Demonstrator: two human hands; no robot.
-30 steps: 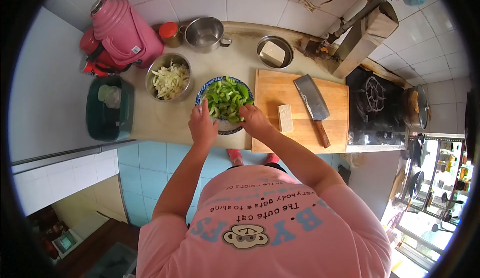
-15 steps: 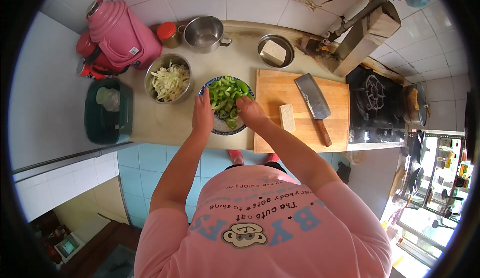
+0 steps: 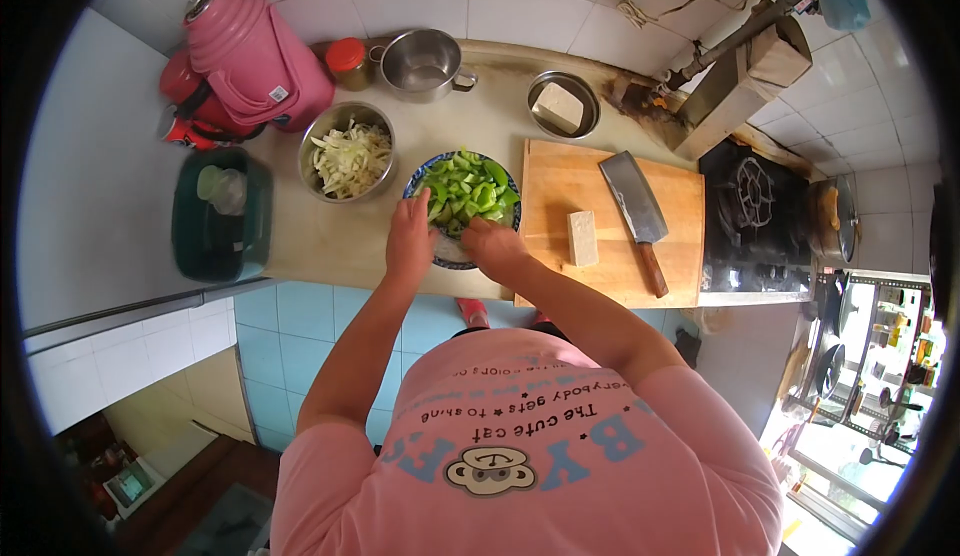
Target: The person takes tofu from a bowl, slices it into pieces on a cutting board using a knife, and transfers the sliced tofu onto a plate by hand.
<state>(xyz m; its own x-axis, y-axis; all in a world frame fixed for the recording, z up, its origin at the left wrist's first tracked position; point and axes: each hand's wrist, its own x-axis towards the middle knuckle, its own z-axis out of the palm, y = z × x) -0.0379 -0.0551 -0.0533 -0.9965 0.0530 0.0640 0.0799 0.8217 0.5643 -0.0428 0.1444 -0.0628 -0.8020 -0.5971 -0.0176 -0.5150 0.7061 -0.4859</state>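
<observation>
Chopped green peppers (image 3: 468, 188) fill much of a blue-rimmed plate (image 3: 519, 218) on the counter. At the plate's left edge is my left hand (image 3: 409, 241), closed around the rim. My right hand (image 3: 493, 246) reaches over the near right part of the plate with its fingers bent down at the peppers; what they hold, if anything, is hidden. Right of the plate, a wooden cutting board (image 3: 560, 176) carries a pale tofu-like block (image 3: 582, 238) and a cleaver (image 3: 634, 201) with a wooden handle.
A steel bowl of pale shredded vegetable (image 3: 349, 159) stands left of the plate. Behind are a red-lidded jar (image 3: 347, 59), a steel pot (image 3: 421, 63) and a round tin with another block (image 3: 557, 108). A green basin (image 3: 223, 218) is far left, a stove (image 3: 752, 196) right.
My right hand has moved from the plate's right side toward its near edge. The peppers under it have shifted. My left hand stays at the left rim.
</observation>
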